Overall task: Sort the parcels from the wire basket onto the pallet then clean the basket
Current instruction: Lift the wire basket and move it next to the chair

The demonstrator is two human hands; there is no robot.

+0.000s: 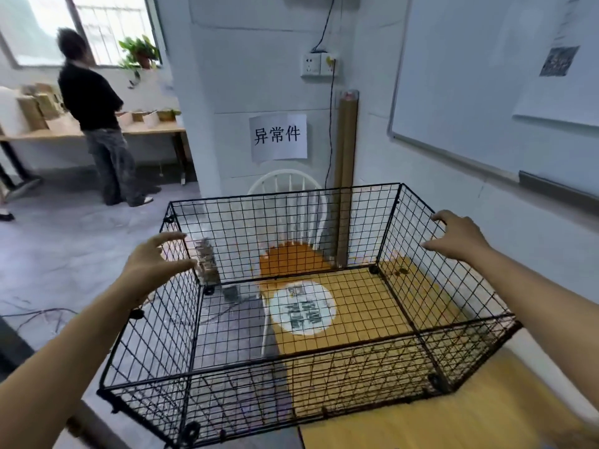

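Empty wire basket (285, 234) sits centre, partly over a yellow surface (421, 429). Left hand (155, 259) and right hand (462, 234) reach its side rims, fingers apart, gripping nothing. Sorting seems done; cleaning needs a firm two-handed grasp next.

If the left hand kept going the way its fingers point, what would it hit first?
Probably the wire basket, its left wall near the rim; the left hand looks almost there, depth unclear.
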